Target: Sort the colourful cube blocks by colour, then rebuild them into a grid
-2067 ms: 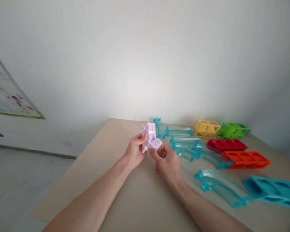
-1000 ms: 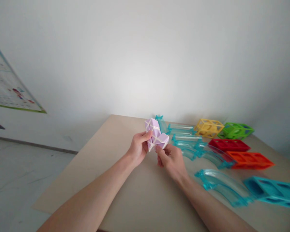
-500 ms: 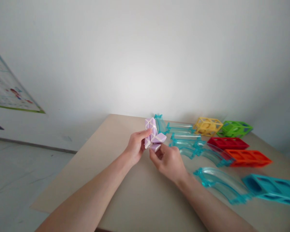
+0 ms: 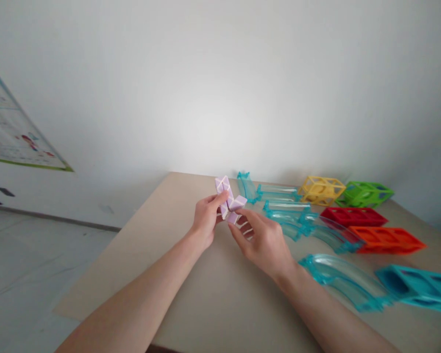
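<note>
A lilac and white twisty snake puzzle (image 4: 238, 202) is held up over the table, bent into a folded shape with angled segments. My left hand (image 4: 206, 218) grips its left side, thumb pressed on the front face. At the lower right end, my right hand (image 4: 262, 240) has a small segment between thumb and index finger, its other fingers curled loosely below. Part of the puzzle is hidden behind my left fingers.
On the beige table (image 4: 150, 235), to the right, lie clear teal track pieces (image 4: 338, 282). Beyond them are yellow (image 4: 321, 190), green (image 4: 365, 194), red (image 4: 353, 216), orange (image 4: 389, 240) and blue (image 4: 422, 287) hollow blocks. A white wall (image 4: 213, 88) rises behind.
The puzzle has tilted a little leftward in my left hand. My right hand's fingers have spread somewhat wider around the lower segment. The view has shifted slightly left.
</note>
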Demonstrator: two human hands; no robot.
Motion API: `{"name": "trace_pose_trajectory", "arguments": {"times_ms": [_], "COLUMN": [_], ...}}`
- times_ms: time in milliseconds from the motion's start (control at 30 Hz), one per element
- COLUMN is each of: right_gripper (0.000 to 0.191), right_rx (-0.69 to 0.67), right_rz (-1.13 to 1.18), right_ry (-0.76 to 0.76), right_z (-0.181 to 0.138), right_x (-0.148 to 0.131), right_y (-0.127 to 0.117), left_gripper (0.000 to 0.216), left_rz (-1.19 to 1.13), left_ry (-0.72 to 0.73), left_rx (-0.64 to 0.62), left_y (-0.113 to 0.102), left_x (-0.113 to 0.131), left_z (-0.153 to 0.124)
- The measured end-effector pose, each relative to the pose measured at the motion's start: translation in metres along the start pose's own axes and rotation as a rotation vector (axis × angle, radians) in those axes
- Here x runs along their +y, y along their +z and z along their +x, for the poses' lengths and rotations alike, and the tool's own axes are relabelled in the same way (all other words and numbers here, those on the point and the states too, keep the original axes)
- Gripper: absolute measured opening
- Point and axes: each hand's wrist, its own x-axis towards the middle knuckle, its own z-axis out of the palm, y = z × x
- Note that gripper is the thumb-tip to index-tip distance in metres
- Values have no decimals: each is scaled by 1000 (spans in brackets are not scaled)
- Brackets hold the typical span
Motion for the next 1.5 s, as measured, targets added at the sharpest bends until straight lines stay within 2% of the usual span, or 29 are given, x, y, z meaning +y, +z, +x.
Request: {"name": "trace_pose_trajectory", "arguments": {"times_ms": [200, 367, 467, 667, 833, 1000, 1233, 1500], "right_gripper": [17, 19, 22, 27, 19, 19, 24, 27], "right_rx": [58, 91, 102, 188, 225, 262, 220, 209], "right_rz": [92, 101, 81, 14, 72, 78, 99, 145], "right_ry": [-10, -22, -30, -23, -52, -42, -60, -167], "right_z": [-4, -6, -7, -5, -6, -7, -8, -9], "right_x": [-2, -8, -9, -8, -14, -18, -16, -19], "right_y": [0, -1, -2, -1, 1, 2, 1, -4], "left_gripper": [35, 35, 34, 31, 29, 27, 28, 37], "left_rz": [-84, -120, -92, 15, 48, 46, 19, -47], "left_ry": [15, 75, 143, 287, 361, 341, 300, 247], "left_rx": [-109, -228, -194, -12, -20, -50, -30, -68], "left_y": [-3, -2, 0, 7, 7, 7, 7, 6], "left_x": [1, 3, 6, 3, 0, 0, 0, 2], "left_z": [1, -3, -6, -10, -11, -12, -13, -16]}}
